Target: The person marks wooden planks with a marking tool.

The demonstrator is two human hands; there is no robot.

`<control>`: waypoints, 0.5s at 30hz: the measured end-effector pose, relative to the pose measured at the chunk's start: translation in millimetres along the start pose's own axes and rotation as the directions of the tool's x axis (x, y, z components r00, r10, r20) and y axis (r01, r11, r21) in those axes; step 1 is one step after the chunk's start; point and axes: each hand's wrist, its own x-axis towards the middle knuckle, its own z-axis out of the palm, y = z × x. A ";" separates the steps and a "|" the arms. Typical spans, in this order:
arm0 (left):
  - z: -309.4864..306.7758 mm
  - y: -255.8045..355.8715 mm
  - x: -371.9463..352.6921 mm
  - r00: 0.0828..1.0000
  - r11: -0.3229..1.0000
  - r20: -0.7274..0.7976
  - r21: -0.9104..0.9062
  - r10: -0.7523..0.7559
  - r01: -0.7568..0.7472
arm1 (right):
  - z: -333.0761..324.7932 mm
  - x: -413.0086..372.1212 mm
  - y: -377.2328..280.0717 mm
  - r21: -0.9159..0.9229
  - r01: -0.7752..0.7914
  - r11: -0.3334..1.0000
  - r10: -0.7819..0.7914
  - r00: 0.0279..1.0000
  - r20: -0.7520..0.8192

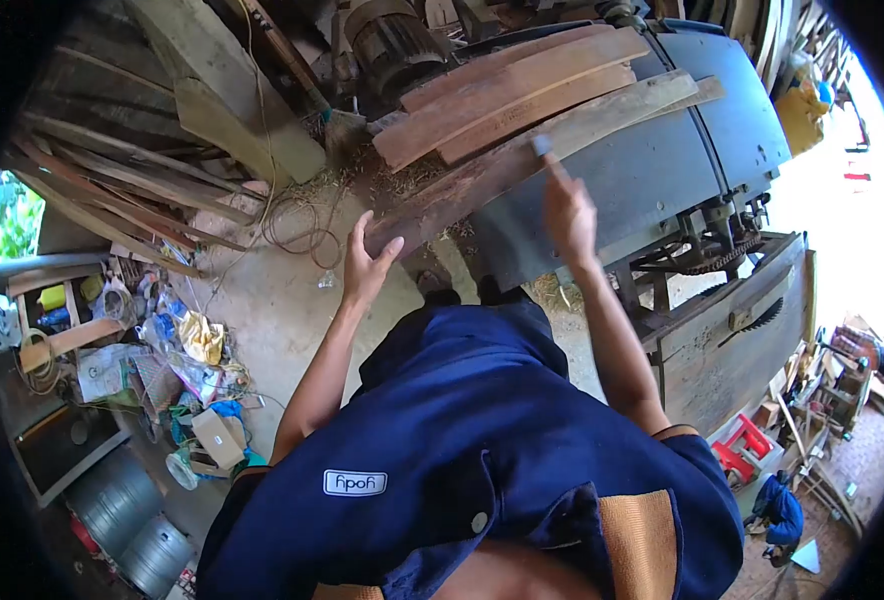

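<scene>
A long, curved wooden plank (522, 158) lies slantwise across the grey metal machine table (622, 185), its near left end dark and its far end paler. My left hand (367, 262) is at that dark end, thumb and fingers on either side of the wood. Above the table, just to the near side of the plank, my right hand (570, 218) is closed around a small tool (542, 147) with a brownish handle and a pale grey head. The exact kind of tool is too blurred to tell.
More curved planks (512, 95) are stacked behind, beside a motor (392, 45). A toothed saw blade (759, 314) shows on the machine's right side. Cable (297, 230) and shavings lie on the floor. Bags and clutter (177, 345) are at left, metal kegs (122, 500) lower left.
</scene>
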 end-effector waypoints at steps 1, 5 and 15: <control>0.8 8.6 -2.9 1.000 1.000 -0.001 -0.011 0.001 -0.001 | -16.8 -7.7 -28.4 0.378 -0.017 0.926 0.009 1.000 0.022; -0.2 16.5 -9.3 0.977 0.833 0.063 -0.513 -0.205 0.208 | -35.4 -24.1 -66.8 0.365 0.035 0.931 -0.109 0.977 0.182; -5.5 16.6 -7.9 0.872 0.451 0.374 -0.749 -0.316 0.484 | -36.9 -19.5 -98.3 0.262 0.056 0.964 -0.131 0.951 0.280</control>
